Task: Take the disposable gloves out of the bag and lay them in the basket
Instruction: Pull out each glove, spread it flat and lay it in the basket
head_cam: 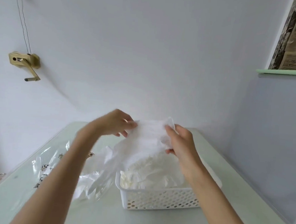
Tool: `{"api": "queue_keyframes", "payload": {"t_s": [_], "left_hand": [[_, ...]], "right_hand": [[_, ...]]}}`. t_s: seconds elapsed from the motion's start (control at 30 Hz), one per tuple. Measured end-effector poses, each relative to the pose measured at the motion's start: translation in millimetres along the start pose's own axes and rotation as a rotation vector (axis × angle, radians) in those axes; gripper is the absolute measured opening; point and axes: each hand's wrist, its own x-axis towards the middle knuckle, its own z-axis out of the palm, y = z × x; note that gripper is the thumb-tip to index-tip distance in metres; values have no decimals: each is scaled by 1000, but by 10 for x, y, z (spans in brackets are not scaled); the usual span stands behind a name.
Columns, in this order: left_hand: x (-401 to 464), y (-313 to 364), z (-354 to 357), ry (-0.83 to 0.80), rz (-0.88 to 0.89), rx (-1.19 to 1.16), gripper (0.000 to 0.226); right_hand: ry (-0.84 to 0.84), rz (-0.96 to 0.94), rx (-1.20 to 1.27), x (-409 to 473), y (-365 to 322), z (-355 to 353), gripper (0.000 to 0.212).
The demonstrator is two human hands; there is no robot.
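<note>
brass-coloured hand crank [24,63] is fixed to the wall way off to the left of the basket, thin wires running up from it. on the pale green tabletop [154,221], just left of the basket, lies the clear printed plastic bag [53,168], crumpled and flat. left hand [115,123] is up above the basket, fingers [131,124] pinching the left edge of a thin see-through disposable glove [149,138]. the glove hangs stretched between both hands, its lower end trailing down toward the basket's left rim. white perforated basket [157,199] already has a heap of gloves [153,174] in it. right hand [181,145] grips the glove's right edge, fingers curled round it, above the basket.
</note>
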Motion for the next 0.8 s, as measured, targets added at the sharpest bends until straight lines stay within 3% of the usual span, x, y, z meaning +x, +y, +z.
{"api": "queue_keyframes", "payload": {"t_s": [0.1,0.23,0.3,0.47,0.53,0.63,0.8], "left_hand": [[440,-195,501,-66,-14,92,11],[739,-218,881,8,54,173,12],[816,-190,985,78,56,155,15],[627,-170,900,370,74,138,32],[409,-166,783,301,29,273,46],[86,-181,686,21,-51,582,55],[-60,-196,550,-156,-84,704,25]], "right_hand": [[111,42,-289,186,473,-294,20],[186,32,-603,349,828,-602,22],[216,-8,-773,388,910,-691,16],[217,-60,-1073,422,984,-795,21],[189,-54,-1129,439,1005,-814,25],[134,-51,-1206,468,1018,-815,30],[104,-61,-1237,438,988,-816,32]]}}
